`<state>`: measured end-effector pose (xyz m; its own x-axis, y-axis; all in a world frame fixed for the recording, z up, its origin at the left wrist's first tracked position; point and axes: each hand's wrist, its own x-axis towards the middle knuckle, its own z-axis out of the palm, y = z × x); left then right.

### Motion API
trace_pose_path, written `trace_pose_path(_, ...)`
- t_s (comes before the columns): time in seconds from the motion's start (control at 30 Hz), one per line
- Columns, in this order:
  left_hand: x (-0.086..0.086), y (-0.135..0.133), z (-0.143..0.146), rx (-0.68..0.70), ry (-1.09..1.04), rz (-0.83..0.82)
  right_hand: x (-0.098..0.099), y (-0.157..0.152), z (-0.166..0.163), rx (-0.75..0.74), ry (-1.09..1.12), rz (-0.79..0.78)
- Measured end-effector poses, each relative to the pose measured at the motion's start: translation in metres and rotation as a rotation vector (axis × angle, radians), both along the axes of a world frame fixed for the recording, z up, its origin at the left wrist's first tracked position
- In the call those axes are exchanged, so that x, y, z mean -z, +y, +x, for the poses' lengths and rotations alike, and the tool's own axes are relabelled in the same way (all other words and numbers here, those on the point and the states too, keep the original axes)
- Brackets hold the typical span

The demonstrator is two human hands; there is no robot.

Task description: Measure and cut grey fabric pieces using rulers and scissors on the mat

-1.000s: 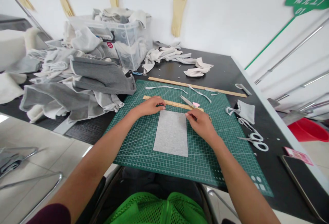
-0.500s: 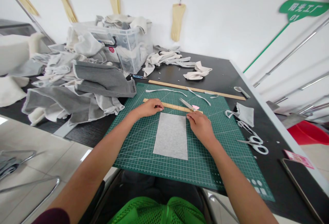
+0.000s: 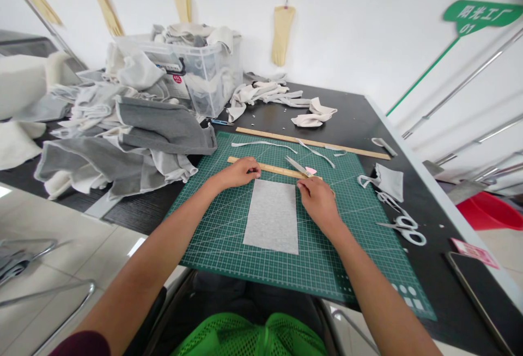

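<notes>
A grey fabric rectangle [image 3: 272, 217] lies flat on a green cutting mat [image 3: 212, 230]. A short wooden ruler [image 3: 278, 169] lies along its far edge. My left hand [image 3: 239, 172] has its fingers curled down on the ruler's left part. My right hand [image 3: 318, 198] is closed with its fingertips at the ruler's right end and the fabric's top right corner. Small metal snips [image 3: 297, 165] and a pink chip [image 3: 311, 170] lie just beyond the ruler.
A long wooden ruler [image 3: 310, 142] and thin fabric strips [image 3: 261, 143] lie at the mat's far edge. A grey cloth pile [image 3: 122, 138] and a clear bin [image 3: 204, 78] stand to the left. White scissors [image 3: 402, 228], a fabric scrap [image 3: 388, 180] and a dark tablet [image 3: 482, 290] lie to the right.
The view has tilted up a little. Both hands stay at the short ruler; my right hand has drawn back slightly towards me.
</notes>
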<state>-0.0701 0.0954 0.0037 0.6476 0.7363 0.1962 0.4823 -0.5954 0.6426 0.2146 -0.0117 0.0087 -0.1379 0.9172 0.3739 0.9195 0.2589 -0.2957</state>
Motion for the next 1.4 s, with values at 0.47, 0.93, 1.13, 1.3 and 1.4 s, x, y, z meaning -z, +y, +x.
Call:
trace_pose_path(0.47,-0.005,-0.004,-0.001,0.035,0.032,0.043,0.003,0.001,-0.007,-0.026,-0.052,-0.03)
trace_pose_path(0.93,-0.014,-0.016,0.008,0.083,0.059,0.099,0.002,0.004,-0.01,-0.076,0.156,-0.036)
trace_pose_path(1.13,-0.015,-0.019,0.018,0.001,-0.066,0.02,0.005,0.009,-0.009,-0.1,0.504,-0.058)
trace_pose_path(1.3,-0.032,-0.022,0.014,0.051,-0.313,-0.17,-0.014,0.005,0.003,-0.237,0.74,-0.19)
trace_pose_path(1.4,-0.044,-0.025,0.004,0.246,-0.237,-0.388,-0.038,-0.008,0.011,-0.367,0.616,-0.337)
